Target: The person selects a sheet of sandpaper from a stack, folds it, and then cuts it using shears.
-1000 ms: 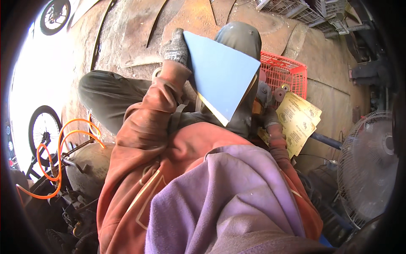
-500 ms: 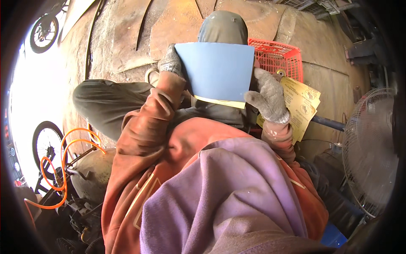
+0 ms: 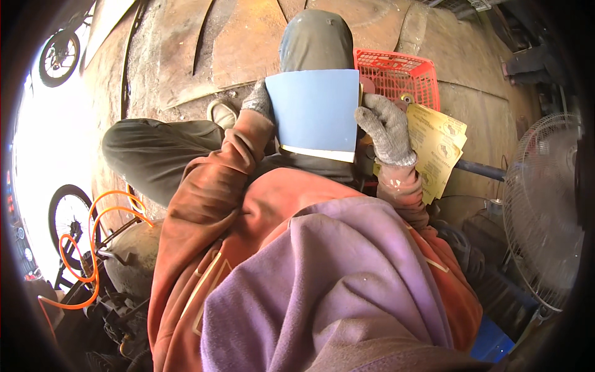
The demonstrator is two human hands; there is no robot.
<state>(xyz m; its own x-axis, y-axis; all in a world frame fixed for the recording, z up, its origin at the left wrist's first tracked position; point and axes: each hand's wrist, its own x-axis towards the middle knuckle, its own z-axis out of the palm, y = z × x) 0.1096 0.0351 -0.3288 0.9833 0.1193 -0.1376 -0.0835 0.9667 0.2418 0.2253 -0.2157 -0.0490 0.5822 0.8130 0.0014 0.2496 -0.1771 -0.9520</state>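
Observation:
A flat blue sheet [image 3: 316, 108] with a pale lower edge is held upright over my lap between both gloved hands. My left hand [image 3: 260, 102], in a grey knit glove, grips its left edge and is mostly hidden behind it. My right hand [image 3: 387, 127], also in a grey glove, clasps its right edge. My orange sleeves and a purple cloth [image 3: 322, 285] fill the lower picture. My grey trouser knees [image 3: 316, 37] rise behind the sheet.
A red plastic crate [image 3: 403, 74] sits just past my right hand, with yellow printed sheets [image 3: 437, 146] beside it. A standing fan [image 3: 545, 211] is at right. Orange hose [image 3: 93, 235], a gas cylinder [image 3: 133, 260] and bicycle wheels [image 3: 59, 59] lie at left. Rusty metal plates cover the floor.
The blue sheet has turned from a tilted, diagonal pose to square and upright. My right hand came up from the yellow sheets and took its right edge.

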